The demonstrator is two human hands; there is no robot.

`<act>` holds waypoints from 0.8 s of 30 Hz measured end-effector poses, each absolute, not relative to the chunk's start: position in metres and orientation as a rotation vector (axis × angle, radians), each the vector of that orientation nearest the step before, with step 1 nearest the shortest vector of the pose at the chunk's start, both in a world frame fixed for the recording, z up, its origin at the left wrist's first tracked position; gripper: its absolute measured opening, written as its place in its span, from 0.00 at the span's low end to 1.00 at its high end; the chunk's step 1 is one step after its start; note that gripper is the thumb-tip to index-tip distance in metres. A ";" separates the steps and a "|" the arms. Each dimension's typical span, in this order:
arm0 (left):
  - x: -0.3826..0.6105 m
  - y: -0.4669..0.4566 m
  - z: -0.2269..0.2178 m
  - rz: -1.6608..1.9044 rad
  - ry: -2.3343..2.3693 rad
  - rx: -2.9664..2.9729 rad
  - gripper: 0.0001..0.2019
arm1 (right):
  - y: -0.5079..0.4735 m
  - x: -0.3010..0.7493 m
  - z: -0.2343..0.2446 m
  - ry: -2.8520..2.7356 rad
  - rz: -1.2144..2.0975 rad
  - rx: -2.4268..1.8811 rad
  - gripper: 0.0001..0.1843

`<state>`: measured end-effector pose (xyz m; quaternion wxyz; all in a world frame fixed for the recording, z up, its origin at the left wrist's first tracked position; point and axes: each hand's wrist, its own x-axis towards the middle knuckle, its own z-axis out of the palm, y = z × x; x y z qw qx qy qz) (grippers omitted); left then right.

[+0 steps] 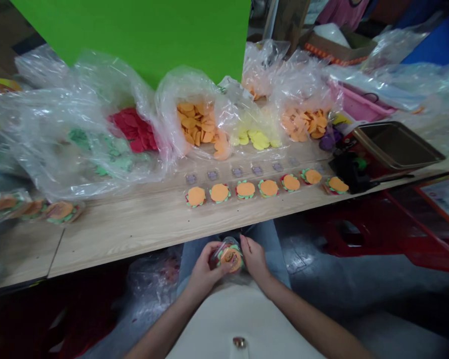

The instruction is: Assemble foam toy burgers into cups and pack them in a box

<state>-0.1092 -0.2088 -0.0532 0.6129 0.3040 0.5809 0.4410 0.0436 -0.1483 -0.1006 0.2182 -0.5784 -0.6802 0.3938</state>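
Both my hands are down at my lap, below the table's front edge. My left hand [204,269] and my right hand [253,257] are closed together on a small clear plastic bag [230,255] that holds a felt burger stack with an orange top and green and red rims. On the wooden table [134,224] above them lies a row of several like felt burger stacks [245,189], each orange on top. Behind that row sit small clear packets with grey pieces [236,172].
Clear plastic bags of felt discs stand at the back: green [108,149], red [134,130], orange [198,124], yellow [256,138], orange [307,122]. A dark metal tray [396,144] and a black tool [349,169] lie at the right. Bagged burger stacks [60,212] lie at the left. A red stool [362,229] stands under the table.
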 end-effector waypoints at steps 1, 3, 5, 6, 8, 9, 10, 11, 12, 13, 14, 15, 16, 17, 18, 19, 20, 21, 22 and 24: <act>-0.110 -0.208 -0.053 1.012 1.353 0.725 0.23 | -0.143 0.043 -0.096 -1.932 1.075 -1.602 0.25; -0.114 -0.201 -0.049 0.953 1.329 0.791 0.20 | -0.130 0.041 -0.085 -2.010 1.066 -1.551 0.22; -0.119 -0.191 -0.043 0.877 1.261 0.872 0.19 | -0.117 0.036 -0.073 -2.084 1.119 -1.425 0.21; -0.121 -0.187 -0.040 0.849 1.236 0.916 0.19 | -0.112 0.033 -0.069 -2.137 1.158 -1.341 0.21; -0.123 -0.184 -0.036 0.820 1.217 0.984 0.18 | -0.107 0.029 -0.067 -2.261 1.224 -1.195 0.22; -0.123 -0.186 -0.036 0.806 1.216 0.991 0.19 | -0.108 0.028 -0.069 -2.309 1.239 -1.154 0.22; -0.123 -0.189 -0.037 0.799 1.220 0.972 0.19 | -0.111 0.029 -0.072 -2.334 1.237 -1.140 0.23; -0.122 -0.193 -0.039 0.798 1.223 0.930 0.19 | -0.115 0.031 -0.076 -2.333 1.226 -1.150 0.24; -0.120 -0.198 -0.041 0.803 1.223 0.866 0.19 | -0.119 0.033 -0.080 -2.311 1.211 -1.177 0.25; -0.118 -0.203 -0.043 0.817 1.230 0.792 0.17 | -0.124 0.036 -0.084 -2.271 1.195 -1.215 0.26; -0.116 -0.207 -0.045 0.845 1.246 0.722 0.15 | -0.129 0.039 -0.088 -2.225 1.178 -1.254 0.26; -0.114 -0.210 -0.046 0.878 1.271 0.663 0.13 | -0.133 0.043 -0.091 -2.179 1.165 -1.293 0.27; -0.111 -0.211 -0.047 0.907 1.304 0.619 0.12 | -0.136 0.045 -0.093 -2.140 1.159 -1.329 0.27; -0.109 -0.211 -0.048 0.925 1.337 0.590 0.12 | -0.138 0.047 -0.094 -2.108 1.154 -1.360 0.27; -0.107 -0.210 -0.048 0.935 1.368 0.574 0.12 | -0.141 0.049 -0.096 -2.083 1.149 -1.387 0.28; -0.105 -0.207 -0.049 0.938 1.388 0.568 0.12 | -0.142 0.050 -0.097 -2.058 1.145 -1.410 0.28; -0.104 -0.204 -0.049 0.935 1.396 0.568 0.12 | -0.144 0.051 -0.098 -2.032 1.142 -1.429 0.28; -0.104 -0.200 -0.050 0.933 1.397 0.573 0.12 | -0.145 0.051 -0.098 -2.007 1.144 -1.445 0.28; -0.104 -0.197 -0.051 0.931 1.393 0.582 0.12 | -0.146 0.051 -0.098 -1.983 1.147 -1.462 0.28; -0.106 -0.192 -0.053 0.923 1.376 0.593 0.12 | -0.146 0.052 -0.094 -1.973 1.153 -1.500 0.29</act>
